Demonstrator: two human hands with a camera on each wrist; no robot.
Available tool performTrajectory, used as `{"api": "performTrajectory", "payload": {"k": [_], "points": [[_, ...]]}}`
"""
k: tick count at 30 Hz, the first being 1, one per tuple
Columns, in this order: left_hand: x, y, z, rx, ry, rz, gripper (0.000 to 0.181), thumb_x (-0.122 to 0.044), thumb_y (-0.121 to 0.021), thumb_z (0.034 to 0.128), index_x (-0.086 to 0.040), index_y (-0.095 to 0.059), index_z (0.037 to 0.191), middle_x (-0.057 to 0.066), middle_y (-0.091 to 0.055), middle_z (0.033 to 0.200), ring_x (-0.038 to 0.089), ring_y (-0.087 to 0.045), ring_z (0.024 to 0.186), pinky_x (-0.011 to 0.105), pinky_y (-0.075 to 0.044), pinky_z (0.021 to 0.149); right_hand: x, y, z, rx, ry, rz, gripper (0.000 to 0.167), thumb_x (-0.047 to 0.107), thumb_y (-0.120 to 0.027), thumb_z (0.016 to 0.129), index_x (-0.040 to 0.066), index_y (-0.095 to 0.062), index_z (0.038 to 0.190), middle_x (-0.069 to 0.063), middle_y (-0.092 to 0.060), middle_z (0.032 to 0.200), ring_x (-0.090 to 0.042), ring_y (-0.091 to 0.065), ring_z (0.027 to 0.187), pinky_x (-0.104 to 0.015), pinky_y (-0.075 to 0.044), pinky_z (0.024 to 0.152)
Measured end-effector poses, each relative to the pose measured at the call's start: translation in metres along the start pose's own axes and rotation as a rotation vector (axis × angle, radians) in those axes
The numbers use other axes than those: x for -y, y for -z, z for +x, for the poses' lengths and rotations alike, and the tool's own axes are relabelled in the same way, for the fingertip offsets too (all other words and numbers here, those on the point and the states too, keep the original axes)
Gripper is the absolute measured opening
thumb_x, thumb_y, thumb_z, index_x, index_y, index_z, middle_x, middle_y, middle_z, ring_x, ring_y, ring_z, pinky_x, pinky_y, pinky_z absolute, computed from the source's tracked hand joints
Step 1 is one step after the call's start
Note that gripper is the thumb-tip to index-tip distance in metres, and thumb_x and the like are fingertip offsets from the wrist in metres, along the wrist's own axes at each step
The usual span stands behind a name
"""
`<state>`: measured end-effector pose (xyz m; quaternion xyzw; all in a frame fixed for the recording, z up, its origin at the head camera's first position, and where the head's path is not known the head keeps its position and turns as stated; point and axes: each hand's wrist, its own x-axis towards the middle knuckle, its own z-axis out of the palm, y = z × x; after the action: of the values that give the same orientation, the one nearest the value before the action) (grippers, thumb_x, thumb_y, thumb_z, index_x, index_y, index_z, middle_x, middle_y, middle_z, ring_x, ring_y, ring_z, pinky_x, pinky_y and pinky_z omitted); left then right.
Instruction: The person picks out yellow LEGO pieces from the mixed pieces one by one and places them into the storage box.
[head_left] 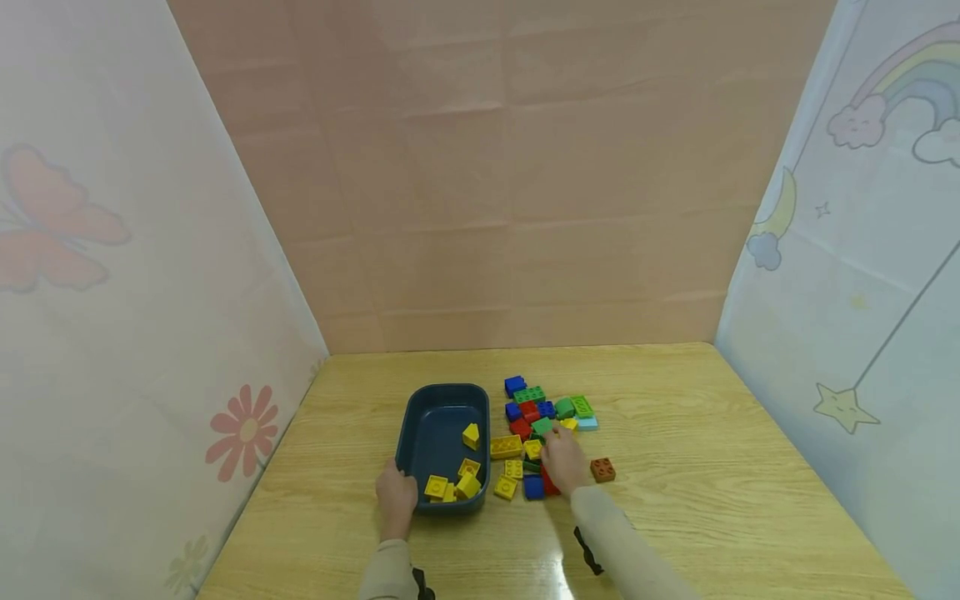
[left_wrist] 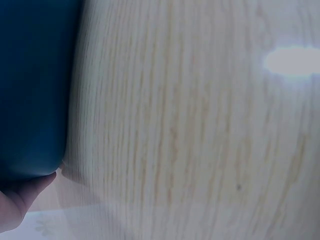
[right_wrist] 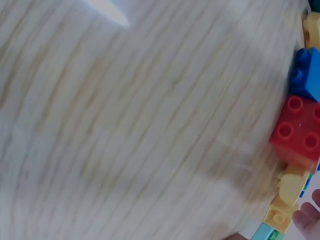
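Note:
A dark blue plastic tray [head_left: 435, 437] lies on the table, with several yellow toy building blocks [head_left: 468, 486] in it. My left hand [head_left: 396, 490] holds the tray's near-left corner; in the left wrist view, fingers [left_wrist: 39, 187] press against its outer wall. To the tray's right spreads a pile of mixed blocks, including a red block [right_wrist: 297, 132], a blue block [head_left: 533, 487] and a green block [head_left: 542, 427]. Over this pile reaches my right hand [head_left: 564, 458], its fingertips near green and yellow blocks. The right wrist view shows its fingers slightly spread beside yellow blocks [right_wrist: 279, 215], nothing visibly held.
A brown block [head_left: 602, 469] lies apart, right of my right hand. Blue blocks [head_left: 514, 385] mark the pile's far end. Light wooden table [head_left: 690, 467] extends on both sides. A tan backdrop [head_left: 510, 208] stands behind, with patterned white panels [head_left: 862, 275] at the sides.

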<state>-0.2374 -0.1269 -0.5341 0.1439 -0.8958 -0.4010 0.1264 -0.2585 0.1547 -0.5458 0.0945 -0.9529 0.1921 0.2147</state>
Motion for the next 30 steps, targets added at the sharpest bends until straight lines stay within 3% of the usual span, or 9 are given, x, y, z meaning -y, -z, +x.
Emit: {"api": "performTrajectory", "payload": {"k": [14,22,30], "points": [[-0.001,0.000,-0.001,-0.002,0.004,0.002,0.035,0.010,-0.047,0.0745,0.019,-0.048,0.108,0.033,-0.057,0.095,0.043,-0.056,0.089,0.048,-0.047,0.071,-0.009,0.003,-0.002,0.030,-0.018,0.018,0.013,0.000,-0.067,0.073,-0.003,-0.065,0.086,-0.018,-0.057,0.091,-0.032,-0.052,0.082,-0.039,-0.048,0.066],[-0.004,0.003,-0.002,0.016,0.001,-0.009,0.040,0.010,-0.046,0.0748,0.020,-0.045,0.113,0.034,-0.056,0.097,0.043,-0.056,0.089,0.048,-0.048,0.069,-0.013,-0.001,-0.003,0.055,-0.068,-0.005,0.008,0.007,-0.067,0.076,0.000,-0.067,0.079,-0.015,-0.058,0.085,-0.031,-0.052,0.079,-0.039,-0.048,0.066],[-0.003,0.002,-0.002,0.015,0.002,-0.003,0.043,0.011,-0.045,0.0735,0.020,-0.043,0.116,0.034,-0.056,0.097,0.042,-0.057,0.089,0.047,-0.048,0.068,-0.014,-0.001,-0.004,0.045,-0.117,-0.014,0.016,0.016,-0.066,0.078,0.001,-0.066,0.072,-0.013,-0.059,0.077,-0.031,-0.054,0.076,-0.041,-0.047,0.067]]}}
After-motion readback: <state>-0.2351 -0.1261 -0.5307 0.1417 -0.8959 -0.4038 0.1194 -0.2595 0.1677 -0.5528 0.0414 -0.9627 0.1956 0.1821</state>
